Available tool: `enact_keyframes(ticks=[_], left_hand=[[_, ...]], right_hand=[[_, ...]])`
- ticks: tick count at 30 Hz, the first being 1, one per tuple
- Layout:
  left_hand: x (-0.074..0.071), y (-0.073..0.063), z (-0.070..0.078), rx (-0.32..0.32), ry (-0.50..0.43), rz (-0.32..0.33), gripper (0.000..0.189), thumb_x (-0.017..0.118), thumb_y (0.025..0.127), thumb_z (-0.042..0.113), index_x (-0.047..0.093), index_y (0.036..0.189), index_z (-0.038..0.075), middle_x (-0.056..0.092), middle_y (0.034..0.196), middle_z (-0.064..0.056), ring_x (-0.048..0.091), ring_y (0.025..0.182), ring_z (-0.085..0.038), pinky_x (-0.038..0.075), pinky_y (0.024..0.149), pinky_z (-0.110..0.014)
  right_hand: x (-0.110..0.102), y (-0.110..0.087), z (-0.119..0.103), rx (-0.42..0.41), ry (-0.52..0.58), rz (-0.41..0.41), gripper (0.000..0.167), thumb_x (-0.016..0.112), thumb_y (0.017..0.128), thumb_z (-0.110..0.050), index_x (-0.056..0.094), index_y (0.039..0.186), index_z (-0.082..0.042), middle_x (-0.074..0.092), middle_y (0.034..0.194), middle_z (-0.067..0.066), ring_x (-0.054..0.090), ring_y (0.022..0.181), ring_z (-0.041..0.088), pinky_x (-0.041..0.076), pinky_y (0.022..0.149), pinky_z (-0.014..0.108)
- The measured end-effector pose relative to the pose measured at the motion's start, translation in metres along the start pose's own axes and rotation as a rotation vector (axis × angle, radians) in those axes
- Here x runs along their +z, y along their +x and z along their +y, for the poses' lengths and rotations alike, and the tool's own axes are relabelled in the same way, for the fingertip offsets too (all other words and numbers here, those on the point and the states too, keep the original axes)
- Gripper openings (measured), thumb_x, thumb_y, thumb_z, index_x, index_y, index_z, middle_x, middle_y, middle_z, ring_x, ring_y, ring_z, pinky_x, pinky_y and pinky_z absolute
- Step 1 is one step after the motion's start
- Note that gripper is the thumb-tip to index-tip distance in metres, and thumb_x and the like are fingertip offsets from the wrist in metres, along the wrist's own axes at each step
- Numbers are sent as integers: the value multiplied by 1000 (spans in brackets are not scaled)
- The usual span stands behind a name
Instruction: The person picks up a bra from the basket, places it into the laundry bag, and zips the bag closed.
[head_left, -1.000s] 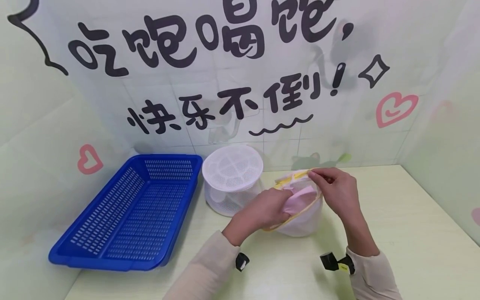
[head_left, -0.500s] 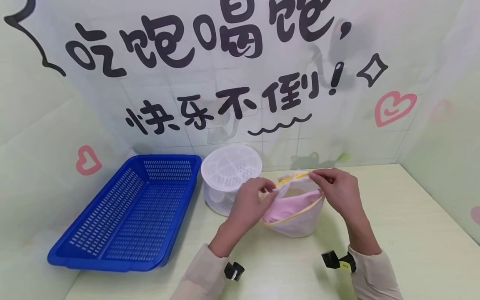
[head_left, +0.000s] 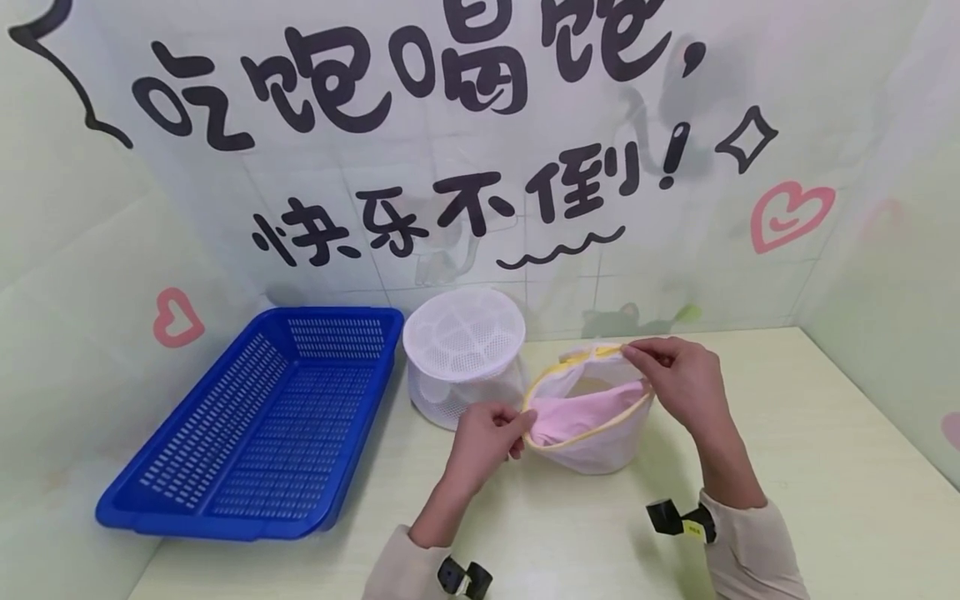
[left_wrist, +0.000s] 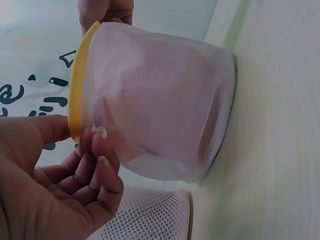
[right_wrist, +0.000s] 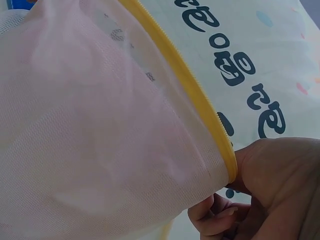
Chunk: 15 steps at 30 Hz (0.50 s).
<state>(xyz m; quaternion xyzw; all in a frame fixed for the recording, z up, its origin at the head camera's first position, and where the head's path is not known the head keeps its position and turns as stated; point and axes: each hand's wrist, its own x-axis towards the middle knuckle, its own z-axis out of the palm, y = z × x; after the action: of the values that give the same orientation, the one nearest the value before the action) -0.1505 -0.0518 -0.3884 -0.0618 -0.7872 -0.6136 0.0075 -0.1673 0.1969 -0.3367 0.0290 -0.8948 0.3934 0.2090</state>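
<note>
A white mesh laundry bag with a yellow zipper edge stands on the table, its mouth unzipped. Inside lies a pink cloth, showing through the mesh in both wrist views. My left hand pinches the left end of the yellow edge between thumb and fingers. At the far right end of the mouth, my right hand pinches the same edge. Between them the opening is held spread. In the left wrist view the bag's mesh side bulges with the pink cloth.
Just left of the bag stands a white round mesh laundry bag, close behind my left hand. A blue plastic basket sits at the left of the table. A printed sheet hangs behind the table.
My left hand has come out of the bag, let go of the pink cloth and moved left and down to the zipper edge. The mouth is spread wider. My right hand keeps its hold.
</note>
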Motion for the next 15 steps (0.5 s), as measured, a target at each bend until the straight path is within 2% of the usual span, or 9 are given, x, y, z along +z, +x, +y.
enact_keyframes(ticks=[4,7,10,15], left_hand=[[3,-4,4,38,-64,40,21,68,87,10,61,72,-3,54,53,-3,52,46,-11,40,45,-22],[3,-6,9,42,-130,65,20,67,88,10,61,73,-3,54,54,-4,50,45,-12,40,44,-22],[1,-9,14,38,-200,55,21,66,89,10,61,76,-5,54,55,-5,51,47,-13,41,45,-23],[-3,-15,23,-19,-300,13,23,65,90,9,60,77,-8,54,54,-6,53,46,-14,42,45,-22]], right_hand=[[-2,0,0,8,-1,-18,27,69,89,-29,75,99,-5,69,91,13,60,79,23,45,64,34],[-4,0,0,27,-2,-56,29,68,90,-31,75,100,-5,70,91,12,61,81,23,46,66,34],[-6,1,0,40,-13,-109,31,66,90,-33,74,101,-5,70,90,10,61,82,23,46,66,33],[-8,0,3,68,-28,-211,29,65,91,-32,74,101,-6,70,90,7,60,80,21,45,65,33]])
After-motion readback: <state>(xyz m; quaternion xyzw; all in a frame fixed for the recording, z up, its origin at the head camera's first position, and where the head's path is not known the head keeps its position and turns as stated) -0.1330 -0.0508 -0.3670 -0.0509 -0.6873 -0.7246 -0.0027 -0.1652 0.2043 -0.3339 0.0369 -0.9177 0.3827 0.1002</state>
